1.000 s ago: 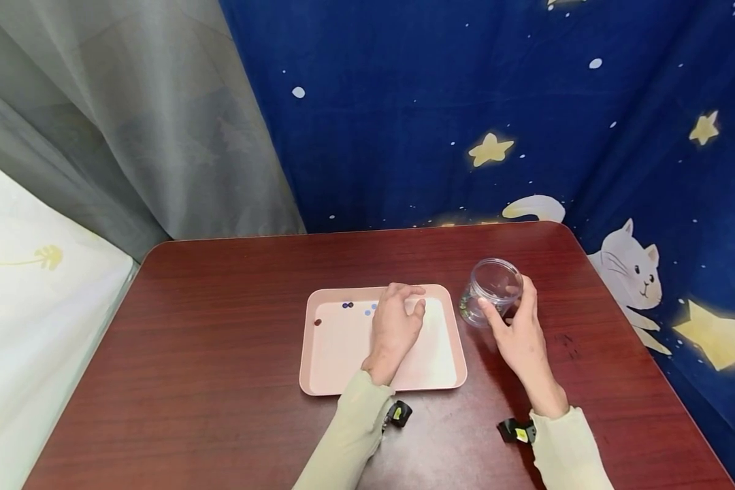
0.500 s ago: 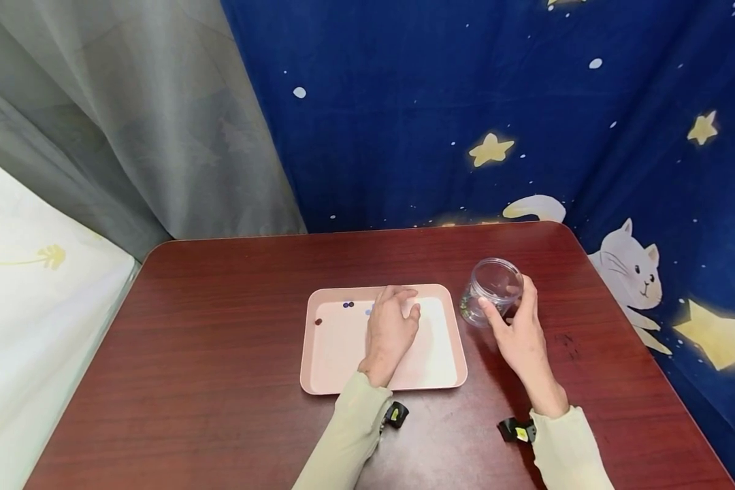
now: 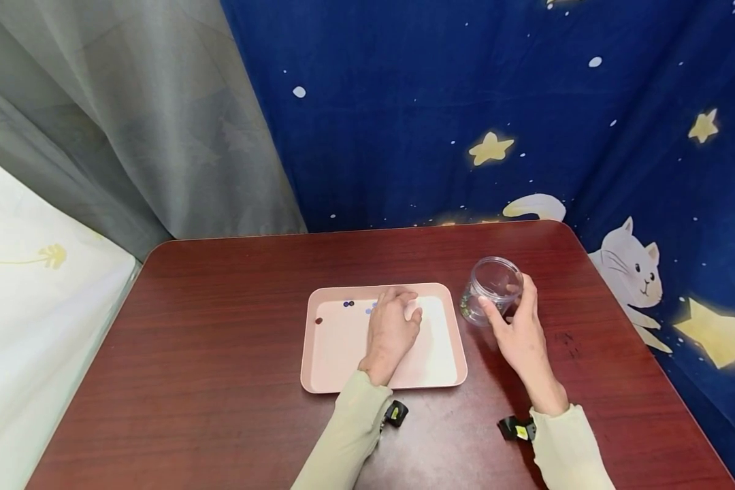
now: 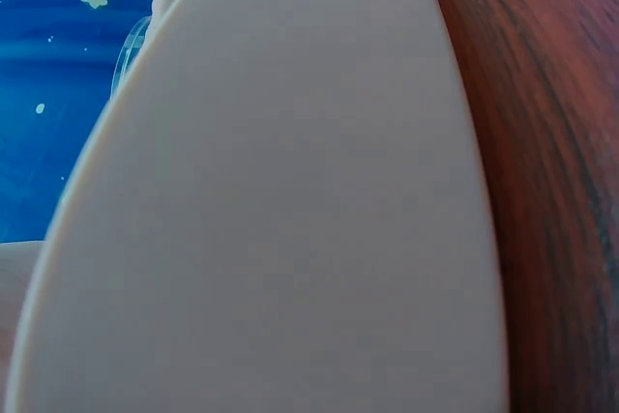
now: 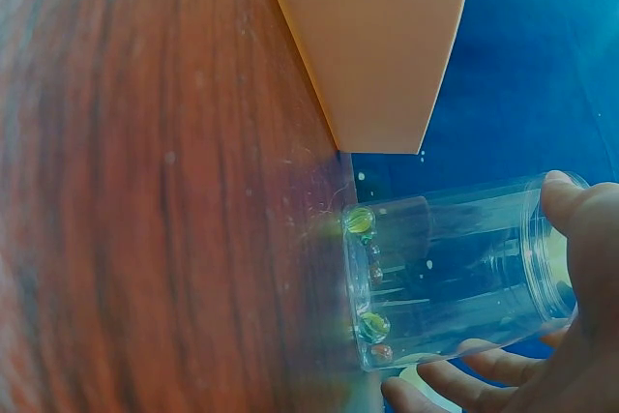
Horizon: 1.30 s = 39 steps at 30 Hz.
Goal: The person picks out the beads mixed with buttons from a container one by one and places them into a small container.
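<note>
In the head view my left hand is over the pink tray, fingers bent down, thumb visibly apart from the index finger. Its hidden fingertips may touch something; I cannot tell. Light blue marbles lie just left of its fingers, partly covered. Farther left in the tray are a dark blue marble with a dark one touching it, and a dark red marble. My right hand holds a clear jar beside the tray, mouth upward. Several green-yellow marbles and some brownish ones lie at its bottom.
The tray and jar are on a dark red wooden table. A blue curtain with stars hangs behind its far edge, a grey curtain at the left. The tray's outer wall fills most of the left wrist view.
My left hand has shifted slightly left within the tray and now covers more of the light blue marbles. My right hand and the jar have hardly moved.
</note>
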Tool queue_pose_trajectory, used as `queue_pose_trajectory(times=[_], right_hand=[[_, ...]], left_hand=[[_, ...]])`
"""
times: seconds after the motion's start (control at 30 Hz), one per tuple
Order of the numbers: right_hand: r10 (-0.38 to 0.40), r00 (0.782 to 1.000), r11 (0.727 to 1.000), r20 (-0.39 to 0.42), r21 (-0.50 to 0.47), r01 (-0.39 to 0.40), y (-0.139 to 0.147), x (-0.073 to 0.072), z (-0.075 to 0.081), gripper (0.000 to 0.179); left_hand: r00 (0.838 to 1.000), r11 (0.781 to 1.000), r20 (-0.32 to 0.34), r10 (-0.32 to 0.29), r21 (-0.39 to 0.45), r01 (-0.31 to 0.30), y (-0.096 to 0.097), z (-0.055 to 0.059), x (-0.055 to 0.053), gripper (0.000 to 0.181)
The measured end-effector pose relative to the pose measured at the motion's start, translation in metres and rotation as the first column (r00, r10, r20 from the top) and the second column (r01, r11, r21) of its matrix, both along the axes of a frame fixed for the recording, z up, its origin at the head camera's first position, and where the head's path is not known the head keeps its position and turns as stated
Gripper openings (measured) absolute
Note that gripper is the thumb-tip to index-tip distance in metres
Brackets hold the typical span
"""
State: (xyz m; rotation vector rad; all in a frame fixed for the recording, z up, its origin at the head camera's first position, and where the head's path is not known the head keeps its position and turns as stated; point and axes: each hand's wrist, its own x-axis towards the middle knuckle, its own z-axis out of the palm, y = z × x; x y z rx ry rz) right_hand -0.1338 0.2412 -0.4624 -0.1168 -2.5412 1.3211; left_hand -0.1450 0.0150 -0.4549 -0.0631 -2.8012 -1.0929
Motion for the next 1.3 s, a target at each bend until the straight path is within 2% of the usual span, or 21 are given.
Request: queue_pose_trajectory(times=[0.33,0.43,0.57,0.77,0.93,1.07,1.3], right_hand=[[0.004,1.000,1.000,0.003,-0.007,-0.004,0.000,0.001,0.000,0.083],[0.007,1.000,1.000,0.006,-0.004,-0.007,0.000,0.001,-0.001,0.083],[0.010,1.000,1.000,0.002,-0.004,-0.010,0.000,0.000,-0.001,0.083],[0.006,1.000,1.000,-0.007,-0.002,-0.006,0.000,0.000,0.000,0.083],[0.010,1.000,1.000,0.001,-0.008,-0.010,0.000,0.000,0.001,0.083],[0.009,1.000,1.000,0.001,-0.011,-0.009,0.000,0.000,0.001,0.083],[0.012,1.000,1.000,0.010,-0.015,-0.012,0.000,0.000,0.001,0.083]], left_hand=[[0.999,0.996,0.030,-0.025,-0.087,0.027,0.000,0.001,0.004,0.036],[1.000,0.997,0.011,-0.008,-0.077,0.008,-0.001,0.000,0.005,0.033],[0.999,0.994,-0.021,0.046,-0.098,-0.048,-0.003,0.000,0.006,0.028],[0.988,0.964,-0.077,0.138,-0.217,-0.151,-0.007,0.000,0.006,0.026],[0.979,0.930,-0.110,0.171,-0.311,-0.197,-0.009,0.000,0.010,0.031],[0.980,0.922,-0.098,0.175,-0.334,-0.198,-0.010,-0.002,0.011,0.036],[0.985,0.928,-0.059,0.160,-0.331,-0.170,-0.011,-0.002,0.011,0.036]])
